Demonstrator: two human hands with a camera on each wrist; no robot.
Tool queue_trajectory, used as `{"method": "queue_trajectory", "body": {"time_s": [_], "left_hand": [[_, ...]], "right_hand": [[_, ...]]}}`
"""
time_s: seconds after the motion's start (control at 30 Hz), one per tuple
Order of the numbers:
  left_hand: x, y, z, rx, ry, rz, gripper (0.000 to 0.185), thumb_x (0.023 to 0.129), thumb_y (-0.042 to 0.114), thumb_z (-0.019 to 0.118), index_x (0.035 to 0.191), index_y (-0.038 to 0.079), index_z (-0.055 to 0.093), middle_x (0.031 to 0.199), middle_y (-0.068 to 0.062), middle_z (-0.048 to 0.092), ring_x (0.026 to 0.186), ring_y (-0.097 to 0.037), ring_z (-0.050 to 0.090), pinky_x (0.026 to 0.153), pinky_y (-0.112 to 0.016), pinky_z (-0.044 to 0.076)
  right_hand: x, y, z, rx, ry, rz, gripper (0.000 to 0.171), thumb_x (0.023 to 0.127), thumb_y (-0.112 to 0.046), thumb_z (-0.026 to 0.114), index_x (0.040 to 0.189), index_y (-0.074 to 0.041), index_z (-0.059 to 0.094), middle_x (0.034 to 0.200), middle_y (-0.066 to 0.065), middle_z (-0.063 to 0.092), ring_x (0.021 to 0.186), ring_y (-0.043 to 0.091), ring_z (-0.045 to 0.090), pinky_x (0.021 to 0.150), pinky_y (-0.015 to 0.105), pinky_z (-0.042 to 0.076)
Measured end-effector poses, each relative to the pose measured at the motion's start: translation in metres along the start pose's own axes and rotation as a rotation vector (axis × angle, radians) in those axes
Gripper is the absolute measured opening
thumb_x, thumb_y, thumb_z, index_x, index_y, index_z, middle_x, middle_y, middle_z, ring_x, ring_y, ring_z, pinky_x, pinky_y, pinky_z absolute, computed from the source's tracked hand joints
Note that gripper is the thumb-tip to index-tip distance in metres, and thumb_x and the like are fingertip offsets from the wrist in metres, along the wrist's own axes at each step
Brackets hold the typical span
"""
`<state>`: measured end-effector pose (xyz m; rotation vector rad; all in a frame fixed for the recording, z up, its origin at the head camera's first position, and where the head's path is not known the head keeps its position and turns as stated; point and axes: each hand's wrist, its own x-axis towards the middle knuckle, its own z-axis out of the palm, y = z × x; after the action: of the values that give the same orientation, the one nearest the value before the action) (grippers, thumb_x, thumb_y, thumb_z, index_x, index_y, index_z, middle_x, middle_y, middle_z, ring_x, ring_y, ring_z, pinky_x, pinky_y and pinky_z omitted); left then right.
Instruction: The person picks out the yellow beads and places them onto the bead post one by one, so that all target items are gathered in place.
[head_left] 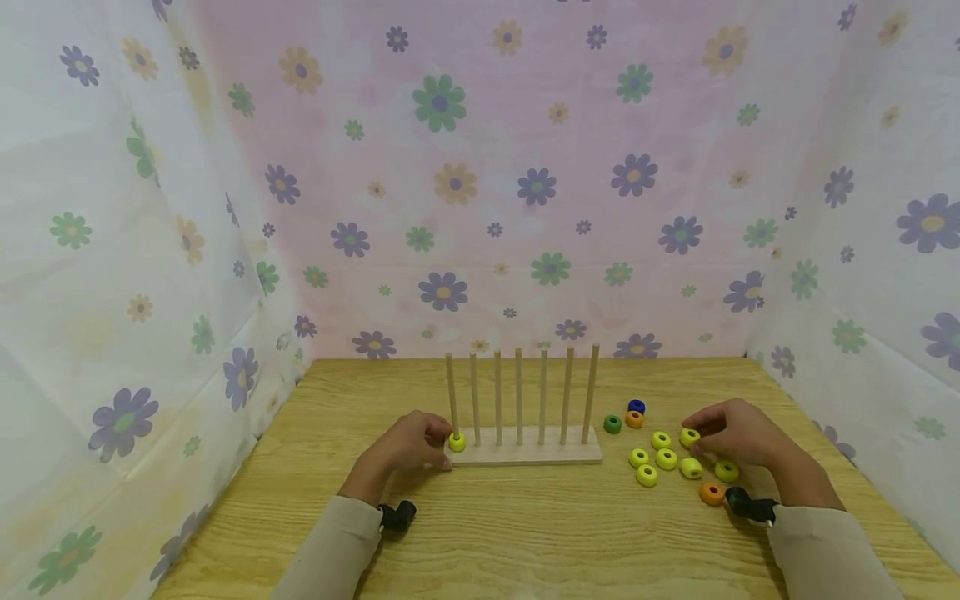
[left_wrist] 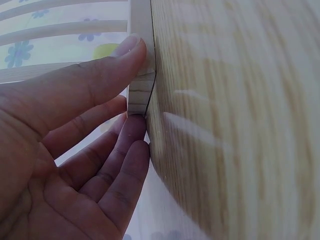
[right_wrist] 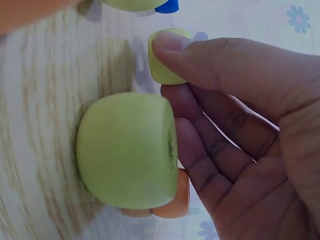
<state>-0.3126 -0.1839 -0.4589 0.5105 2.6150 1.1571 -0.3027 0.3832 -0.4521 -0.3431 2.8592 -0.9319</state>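
A wooden peg base (head_left: 540,454) with seven upright pegs stands mid-table. One yellow ring (head_left: 457,442) sits at the foot of the leftmost peg. My left hand (head_left: 442,448) holds the base's left end. In the left wrist view that hand (left_wrist: 136,87) has its thumb on one face of the base (left_wrist: 141,95) and its fingers against the end. My right hand (head_left: 696,442) pinches a yellow ring (head_left: 688,435) lying among the loose rings. In the right wrist view the thumb of this hand (right_wrist: 167,75) lies on that ring (right_wrist: 162,70).
Right of the base lie several loose yellow rings (head_left: 664,458), a green ring (head_left: 612,424), a blue ring (head_left: 637,407) and two orange rings (head_left: 634,419). A big yellow ring (right_wrist: 125,150) lies close to the palm. Flowered cloth walls (head_left: 480,183) enclose the table (head_left: 525,533).
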Motion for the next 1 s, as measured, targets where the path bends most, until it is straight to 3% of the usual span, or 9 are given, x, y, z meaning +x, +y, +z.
{"method": "queue_trajectory", "body": {"time_s": [0.37,0.7,1.0], "left_hand": [[0.0,-0.001,-0.001,0.015,-0.008,-0.002,0.045,0.079,0.017,0.092,0.121,0.018,0.076,0.12,0.001,0.071,0.112,-0.021,0.064,0.099,-0.049,0.055],[-0.001,-0.001,-0.001,0.014,-0.005,0.002,0.05,0.079,0.017,0.092,0.125,0.014,0.075,0.122,0.0,0.071,0.112,-0.02,0.064,0.1,-0.048,0.055],[0.0,0.0,-0.001,0.016,-0.002,0.006,0.047,0.079,0.016,0.092,0.123,0.016,0.076,0.118,0.001,0.071,0.106,-0.019,0.062,0.095,-0.045,0.055]], "right_hand": [[-0.002,-0.006,-0.002,-0.008,0.03,-0.015,0.043,0.089,-0.024,0.083,0.125,-0.003,0.073,0.113,0.009,0.075,0.095,0.019,0.069,0.075,0.033,0.059],[-0.001,-0.012,-0.005,-0.01,0.05,-0.033,0.046,0.088,-0.027,0.084,0.126,-0.003,0.073,0.114,0.01,0.076,0.092,0.016,0.07,0.072,0.028,0.058],[0.0,-0.021,-0.008,-0.061,0.11,-0.034,0.044,0.089,-0.03,0.083,0.126,-0.006,0.074,0.108,0.004,0.074,0.09,0.016,0.066,0.068,0.028,0.055]]}}
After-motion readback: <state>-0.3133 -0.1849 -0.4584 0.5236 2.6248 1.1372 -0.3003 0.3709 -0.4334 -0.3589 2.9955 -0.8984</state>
